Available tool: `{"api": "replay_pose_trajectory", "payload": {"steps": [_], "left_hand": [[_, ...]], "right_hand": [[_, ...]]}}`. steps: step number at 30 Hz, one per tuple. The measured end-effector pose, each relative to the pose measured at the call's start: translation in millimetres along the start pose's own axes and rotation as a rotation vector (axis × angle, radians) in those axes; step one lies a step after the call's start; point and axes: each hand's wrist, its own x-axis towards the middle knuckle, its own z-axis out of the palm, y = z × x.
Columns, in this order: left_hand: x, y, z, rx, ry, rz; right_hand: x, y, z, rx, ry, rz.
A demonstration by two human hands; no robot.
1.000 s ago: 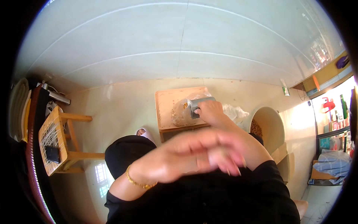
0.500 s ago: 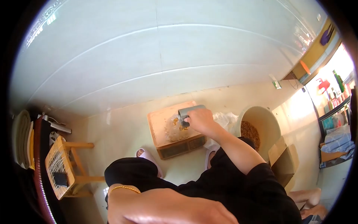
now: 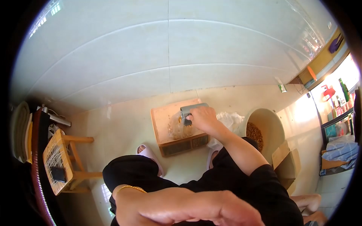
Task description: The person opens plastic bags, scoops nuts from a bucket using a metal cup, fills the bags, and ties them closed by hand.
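My right hand (image 3: pixel 203 117) is closed on a grey mug (image 3: pixel 184 110), gripping it at the handle side. The mug lies tipped sideways above a pinkish box (image 3: pixel 160 117) on the floor. Below its mouth sits a clear plastic bag (image 3: pixel 175 130) with some golden-brown kernels in it. Close to the camera, at the bottom edge, is my left hand (image 3: pixel 196 207), with a gold bracelet (image 3: pixel 132 187) at the wrist. Its fingers bend down out of sight, so whatever they may hold is hidden.
Right of the box stands a pale bucket (image 3: pixel 277 124) holding brown grain (image 3: pixel 255 135). Crumpled white plastic (image 3: pixel 230 119) lies between them. An open cardboard box (image 3: pixel 287 162) is beside my right knee. A wooden stool (image 3: pixel 68 162) stands left. Another person's limb (image 3: pixel 307 203) shows lower right.
My left hand has shifted rightward and looks larger at the bottom edge. The right hand keeps the mug tipped over the bag; fewer golden kernels show at its mouth.
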Motion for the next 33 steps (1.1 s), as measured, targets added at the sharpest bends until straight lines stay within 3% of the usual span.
{"api": "replay_pose_trajectory", "payload": {"steps": [9, 12, 18, 20, 22, 25, 26, 27, 29, 33], "left_hand": [[2.0, 3.2, -7.8, 0.067, -0.161, 0.042], [-8.1, -18.4, -2.4, -0.052, 0.015, 0.223], [-6.1, 11.8, -5.2, 0.081, -0.105, 0.042], [-6.3, 25.5, -5.5, 0.01, -0.059, -0.155], [5.4, 39.6, -11.0, 0.302, 0.119, -0.311], [6.5, 24.7, -49.8, 0.893, 0.677, -0.401], [-4.3, 19.0, -78.8, 1.119, 0.798, -0.53], [-27.5, 4.3, -112.3, 1.319, 0.854, -0.537], [-70.9, -21.2, -163.8, 1.593, 0.815, -0.807], [-108.5, -79.1, -199.8, 1.674, 0.776, -0.931]], "right_hand": [[-2.3, 6.6, 4.7, 0.034, 0.095, -0.038], [-1.8, 6.6, 2.4, 0.021, 0.094, -0.032], [-2.2, 2.3, -2.7, -0.02, 0.028, 0.006], [-2.3, 3.0, -0.7, -0.003, 0.034, -0.01], [-0.6, 7.0, 7.1, -0.05, 0.038, -0.028], [0.3, 11.0, 17.0, -0.131, 0.046, -0.065], [0.2, 10.6, 19.1, -0.172, 0.051, -0.078], [2.7, 9.0, 17.9, -0.166, 0.05, -0.09], [7.4, 7.4, 10.4, -0.151, -0.075, 0.014], [4.6, 6.5, 8.3, -0.158, -0.087, 0.0]]}}
